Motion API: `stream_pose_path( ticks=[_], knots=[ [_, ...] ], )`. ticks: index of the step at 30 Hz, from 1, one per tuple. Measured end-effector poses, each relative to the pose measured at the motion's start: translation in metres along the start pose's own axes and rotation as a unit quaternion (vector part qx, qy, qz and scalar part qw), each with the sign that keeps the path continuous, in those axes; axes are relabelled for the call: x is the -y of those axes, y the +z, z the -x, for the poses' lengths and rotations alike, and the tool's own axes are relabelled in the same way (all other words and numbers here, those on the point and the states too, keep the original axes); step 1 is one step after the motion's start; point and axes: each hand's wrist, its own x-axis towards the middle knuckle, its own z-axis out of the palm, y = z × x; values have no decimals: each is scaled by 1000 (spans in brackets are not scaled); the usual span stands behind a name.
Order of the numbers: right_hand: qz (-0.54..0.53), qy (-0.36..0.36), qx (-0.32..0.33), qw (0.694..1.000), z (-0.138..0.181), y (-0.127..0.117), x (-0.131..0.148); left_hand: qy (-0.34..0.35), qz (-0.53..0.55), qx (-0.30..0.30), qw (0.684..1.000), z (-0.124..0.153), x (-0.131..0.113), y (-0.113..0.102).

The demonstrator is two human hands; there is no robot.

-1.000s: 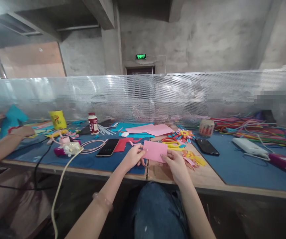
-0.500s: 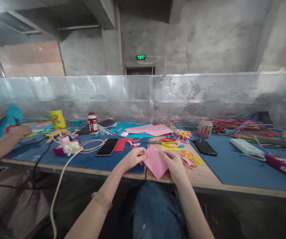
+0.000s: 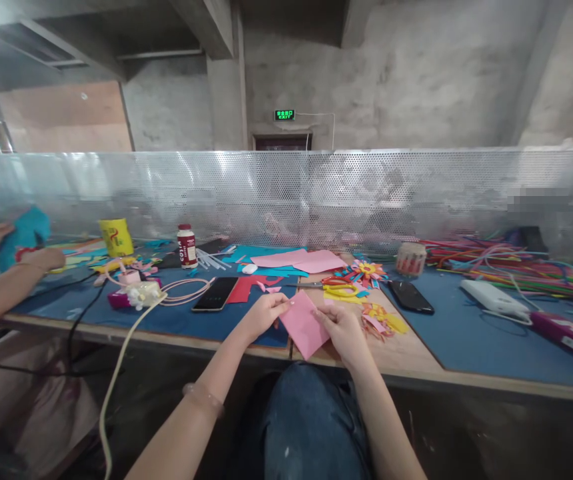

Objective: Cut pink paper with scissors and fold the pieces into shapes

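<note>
A square of pink paper [image 3: 306, 328] hangs corner-down between my hands, just over the table's front edge. My left hand [image 3: 265, 315] pinches its upper left side between thumb and fingers. At the upper right side, my right hand [image 3: 342, 328] grips it the same way. Behind the paper lie yellow-handled scissors [image 3: 340, 291], partly on yellow paper. Small pink paper scraps [image 3: 268, 288] are scattered beside a red sheet [image 3: 239, 291]. To the right of my right hand are yellow and orange paper cuttings [image 3: 385, 319].
A dark phone [image 3: 215, 295], a Costa bottle [image 3: 186, 247] and a yellow can [image 3: 116, 237] stand or lie leftward. On the right are a black phone [image 3: 411, 297], a jar [image 3: 411, 259], a white power bank [image 3: 494, 298] and coloured strips [image 3: 486, 267]. A co-worker's hands [image 3: 41, 259] hold blue paper [image 3: 24, 235].
The pink paper has shifted slightly left and turned a little. My right hand has moved its grip a bit left along the edge; my left hand still pinches it.
</note>
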Motion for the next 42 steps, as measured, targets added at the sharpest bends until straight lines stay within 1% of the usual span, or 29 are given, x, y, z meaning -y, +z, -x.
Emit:
stream_pose_path(
  ticks=[2, 6, 8, 10, 12, 14, 16, 17, 19, 22, 23, 25, 27, 29, 31, 32, 33, 35, 38, 40, 42],
  knots=[
    [-3, -1, -13, 1000, 0, 0, -1, -14, 13, -6, 1000, 0, -1, 1],
    [-4, 3, -18, 1000, 0, -1, -4, -39, 35, -42, 998, -1, -3, 1],
    [8, 2, -36, 999, 0, -2, -4, -39, 54, -46, 997, -1, -4, 1],
    [15, -3, -85, 996, 1, -3, -3, -38, 91, -24, 995, 0, -5, 1],
    [15, -1, -124, 992, 2, -4, -2, -32, 123, 20, 992, 1, -6, 2],
    [20, 6, -127, 992, 2, -5, -2, -22, 118, 58, 991, 3, -6, 3],
    [41, -2, -119, 992, 2, -3, -2, -12, 88, 69, 994, 3, -4, 3],
    [60, -18, -120, 991, 1, -2, -3, -10, 76, 67, 995, 4, -4, 3],
    [123, -79, -117, 982, 0, 3, -3, -8, 65, 52, 997, 4, -2, 3],
    [253, -178, -89, 947, 2, 12, -3, -4, 55, 25, 998, 3, -1, 3],
    [280, -192, -72, 938, 3, 15, -2, -2, 53, 20, 998, 3, 0, 3],
    [295, -192, -42, 935, 6, 21, -2, 1, 52, 14, 999, 1, 0, 3],
    [264, -182, -30, 947, 7, 23, -1, 2, 53, 8, 999, 0, 2, 3],
    [203, -160, -29, 966, 7, 21, 1, 5, 47, -3, 999, -2, 3, 3],
    [139, -116, -20, 983, 6, 15, 4, 13, 43, -15, 999, -2, 2, 3],
    [113, -92, -26, 989, 5, 12, 5, 19, 45, -22, 999, -2, 2, 3],
    [97, -73, -38, 992, 4, 9, 5, 24, 51, -30, 998, -2, 1, 4],
    [89, -45, -86, 991, 3, 4, 4, 29, 64, -38, 997, -2, 1, 5],
    [96, -32, -145, 984, 1, 0, -2, 27, 52, -51, 997, -3, 5, 5],
    [82, -37, -149, 985, 0, -1, -6, 20, 37, -75, 996, -4, 9, 3],
    [51, -35, -135, 989, -1, -2, -7, 11, 42, -94, 995, -5, 12, 2]
  ],
)
